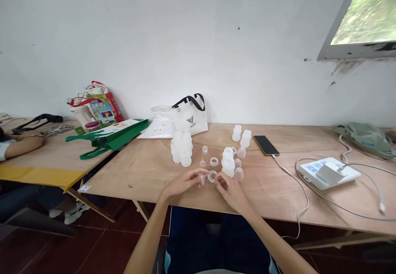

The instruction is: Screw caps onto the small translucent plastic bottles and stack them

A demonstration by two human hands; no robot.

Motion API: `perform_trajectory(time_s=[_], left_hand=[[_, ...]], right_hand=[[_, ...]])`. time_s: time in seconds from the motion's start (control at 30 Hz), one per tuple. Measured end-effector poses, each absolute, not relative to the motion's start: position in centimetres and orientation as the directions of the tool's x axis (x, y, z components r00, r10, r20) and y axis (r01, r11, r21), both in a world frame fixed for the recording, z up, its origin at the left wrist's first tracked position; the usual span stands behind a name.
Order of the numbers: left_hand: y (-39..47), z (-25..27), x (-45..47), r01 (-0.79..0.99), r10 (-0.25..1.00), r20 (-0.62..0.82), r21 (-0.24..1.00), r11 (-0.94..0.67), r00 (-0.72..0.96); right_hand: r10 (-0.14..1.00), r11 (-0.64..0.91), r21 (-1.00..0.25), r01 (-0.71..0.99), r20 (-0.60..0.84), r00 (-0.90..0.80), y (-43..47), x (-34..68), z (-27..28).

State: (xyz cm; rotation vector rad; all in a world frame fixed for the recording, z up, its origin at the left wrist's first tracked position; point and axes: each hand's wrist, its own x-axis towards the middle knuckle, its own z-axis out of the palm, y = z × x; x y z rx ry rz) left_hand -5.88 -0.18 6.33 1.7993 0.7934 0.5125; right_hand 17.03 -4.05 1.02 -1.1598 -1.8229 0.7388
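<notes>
My left hand point(187, 180) is closed, its fingertips pinching a small clear silicone nipple point(202, 179) just above the table's front edge. Right beside it, a translucent bottle ring point(212, 176) is gripped at its edge by the bent fingers of my right hand point(228, 186). Beyond the hands lie another ring point(213, 161) and two clear nipples, one point(202, 163) nearer and one point(205, 150) farther. A stack of frosted white bottles point(228, 162) stands close to my right hand, with clear domed caps point(238, 174) at its side.
More frosted bottles point(181, 148) cluster at left, and others point(246, 139) stand at the back right. A white bag point(190, 119) leans on the wall. A phone point(266, 145) with a cable and a white power strip point(328, 172) lie rightward. At far left, a person's arm point(24, 145) rests on another table.
</notes>
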Motion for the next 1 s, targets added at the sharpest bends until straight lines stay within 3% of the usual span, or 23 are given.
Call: perform_trajectory(time_s=[0.3, 0.47, 0.63, 0.77, 1.0], left_hand=[[-0.5, 5.1, -3.9, 0.257, 0.756, -0.068, 0.957, -0.136, 0.651], [-0.4, 4.1, -3.1, 0.342, 0.800, -0.060, 0.921, -0.186, 0.596], [-0.3, 3.1, -2.1, 0.423, 0.862, 0.064, 0.852, -0.310, 0.502], [-0.2, 2.7, -1.7, 0.486, 0.906, 0.103, 0.815, -0.314, 0.411], [-0.3, 3.0, -1.4, 0.526, 0.904, 0.122, 0.779, -0.343, 0.409]], right_hand=[[0.900, 0.424, -0.806, 0.413, 0.324, -0.293, -4.1, 17.0, 1.0], [0.904, 0.416, -0.808, 0.417, 0.315, -0.290, -4.1, 17.0, 1.0], [0.923, 0.375, -0.836, 0.401, 0.294, -0.250, -4.1, 17.0, 0.8], [0.920, 0.387, -0.818, 0.425, 0.311, -0.239, -4.0, 17.0, 0.7], [0.923, 0.380, -0.826, 0.417, 0.307, -0.233, -3.8, 17.1, 0.5]])
